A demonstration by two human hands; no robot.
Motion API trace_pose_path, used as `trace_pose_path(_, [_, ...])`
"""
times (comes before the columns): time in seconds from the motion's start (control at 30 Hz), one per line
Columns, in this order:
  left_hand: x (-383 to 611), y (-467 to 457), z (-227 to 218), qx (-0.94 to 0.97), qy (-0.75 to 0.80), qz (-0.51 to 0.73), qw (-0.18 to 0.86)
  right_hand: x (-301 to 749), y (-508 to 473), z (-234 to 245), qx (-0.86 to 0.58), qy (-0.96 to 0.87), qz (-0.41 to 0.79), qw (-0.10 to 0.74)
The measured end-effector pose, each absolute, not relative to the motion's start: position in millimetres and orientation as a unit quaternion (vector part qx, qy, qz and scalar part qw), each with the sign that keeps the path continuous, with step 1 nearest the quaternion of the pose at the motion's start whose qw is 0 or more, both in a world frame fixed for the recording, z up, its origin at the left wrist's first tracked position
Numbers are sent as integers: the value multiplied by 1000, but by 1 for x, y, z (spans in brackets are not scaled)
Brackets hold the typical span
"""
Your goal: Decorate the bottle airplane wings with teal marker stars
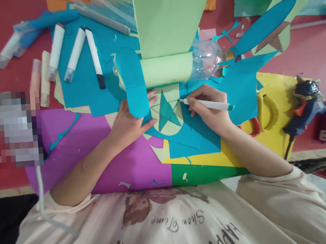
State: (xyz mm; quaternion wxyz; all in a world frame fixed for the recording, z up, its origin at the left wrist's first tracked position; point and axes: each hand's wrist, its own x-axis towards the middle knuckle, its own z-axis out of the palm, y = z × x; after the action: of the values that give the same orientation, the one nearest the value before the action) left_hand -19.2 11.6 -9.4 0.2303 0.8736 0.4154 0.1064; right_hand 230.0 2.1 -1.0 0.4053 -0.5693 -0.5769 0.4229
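My right hand (210, 105) is closed around a white marker (213, 104) with a green end. Its tip touches the right side of a star (168, 114) drawn on a pale green paper wing (157, 125); the star's middle is coloured green and its side points are outlines. My left hand (132, 118) lies with fingers spread at the wing's left edge, partly under a rounded blue paper strip (137, 97). Just above is a clear plastic bottle (207, 59) wrapped in pale green paper (166, 69). Blue paper blades (265, 25) stand at its orange cap.
Several markers (74, 54) lie at upper left. A glue gun (304, 106) and yellow-handled scissors (268, 111) rest on yellow paper at right. Purple sheet (83, 142), blue sheets and paper scraps cover the red table. A white cable (41, 197) runs down the left.
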Motion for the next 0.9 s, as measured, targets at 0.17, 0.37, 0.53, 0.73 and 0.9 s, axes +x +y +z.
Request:
trace_pose_path(0.17, [-19,11,-10,870,420,102,236,230,1,-1,-581,-570,417,406])
trace_pose_path(0.37, [-20,11,-10,872,412,115,236,230,1,-1,-577,-573,424,399])
trace_pose_path(0.53, [-20,11,-10,871,418,105,237,229,0,0,-577,-590,413,386])
trace_pose_path(0.73, [-19,11,-10,871,421,101,234,228,-1,1,-566,-616,401,374])
trace_pose_path(0.9, [-20,11,-10,871,417,111,236,230,-1,-3,-535,-654,394,362])
